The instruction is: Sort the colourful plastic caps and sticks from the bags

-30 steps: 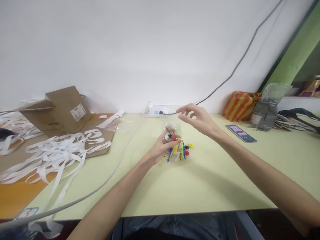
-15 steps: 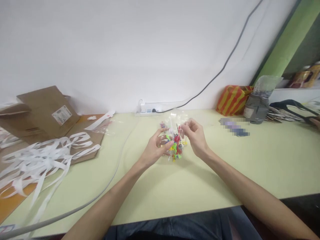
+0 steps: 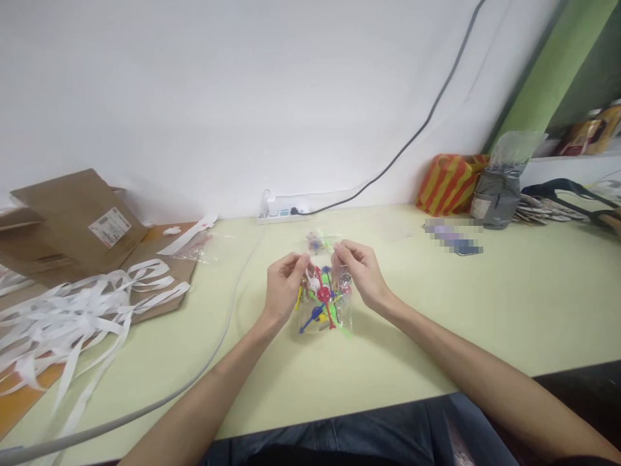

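A small clear plastic bag (image 3: 324,304) full of colourful plastic pieces hangs just above the pale green table (image 3: 412,336). My left hand (image 3: 283,290) pinches its top edge on the left side. My right hand (image 3: 361,273) pinches the top edge on the right side. Both hands are closed on the bag, close together, at the middle of the table. The bag's lower end rests near the table top.
Brown cardboard (image 3: 77,223) and a heap of white paper strips (image 3: 72,317) lie at the left. A grey cable (image 3: 213,349) runs across the table to a power strip (image 3: 284,210) by the wall. A striped bag (image 3: 449,183), a grey pouch (image 3: 497,188) and a phone (image 3: 453,236) sit at the right.
My right hand came down from the air and took hold of the bag's top. The bag went from being clutched in my left hand to hanging between both hands.
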`<state>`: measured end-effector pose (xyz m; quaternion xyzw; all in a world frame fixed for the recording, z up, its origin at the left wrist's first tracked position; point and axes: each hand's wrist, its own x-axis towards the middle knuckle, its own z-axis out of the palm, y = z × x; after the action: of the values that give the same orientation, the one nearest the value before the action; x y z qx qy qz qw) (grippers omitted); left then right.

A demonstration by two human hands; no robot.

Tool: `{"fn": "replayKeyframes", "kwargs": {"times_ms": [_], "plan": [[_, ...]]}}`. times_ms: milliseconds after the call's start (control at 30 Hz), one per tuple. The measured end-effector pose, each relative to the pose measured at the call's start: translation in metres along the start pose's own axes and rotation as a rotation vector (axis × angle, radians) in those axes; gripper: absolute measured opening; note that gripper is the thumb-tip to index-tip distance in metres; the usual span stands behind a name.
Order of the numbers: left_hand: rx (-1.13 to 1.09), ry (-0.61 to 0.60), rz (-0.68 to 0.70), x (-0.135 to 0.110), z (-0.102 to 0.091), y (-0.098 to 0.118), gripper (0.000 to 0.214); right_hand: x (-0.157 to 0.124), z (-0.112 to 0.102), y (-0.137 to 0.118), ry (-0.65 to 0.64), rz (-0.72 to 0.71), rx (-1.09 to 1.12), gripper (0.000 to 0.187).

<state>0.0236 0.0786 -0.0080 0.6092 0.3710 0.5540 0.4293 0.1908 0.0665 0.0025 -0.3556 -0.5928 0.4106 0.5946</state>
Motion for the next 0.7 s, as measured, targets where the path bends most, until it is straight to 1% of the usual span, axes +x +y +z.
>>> {"fn": "replayKeyframes", "kwargs": {"times_ms": [33,100,267,333,400,500,633,700], "plan": [[-0.011,0.025,0.003,0.001,-0.001,-0.001,0.037,0.0,0.0,0.0,0.007,-0.002,0.003,0.046],[-0.058,0.032,0.0,0.002,-0.003,-0.001,0.038,0.001,0.0,0.002,0.01,-0.008,-0.005,0.042],[-0.15,-0.061,-0.035,0.003,-0.006,0.002,0.027,0.004,-0.003,0.003,-0.03,0.003,0.001,0.036],[-0.143,-0.085,-0.05,0.003,-0.007,0.003,0.031,0.006,-0.006,0.004,-0.043,0.019,0.025,0.034],[-0.131,-0.083,-0.061,0.005,-0.008,0.002,0.035,0.008,-0.009,0.006,-0.048,0.03,0.077,0.034],[-0.103,-0.102,-0.05,0.007,-0.011,0.003,0.035,0.009,-0.012,0.007,-0.031,0.046,0.14,0.036],[-0.055,-0.203,-0.002,0.01,-0.019,0.011,0.032,0.01,-0.013,0.008,-0.011,0.05,0.135,0.033],[-0.059,-0.227,0.017,0.012,-0.023,0.015,0.029,0.009,-0.012,0.009,-0.009,0.052,0.139,0.028]]}}
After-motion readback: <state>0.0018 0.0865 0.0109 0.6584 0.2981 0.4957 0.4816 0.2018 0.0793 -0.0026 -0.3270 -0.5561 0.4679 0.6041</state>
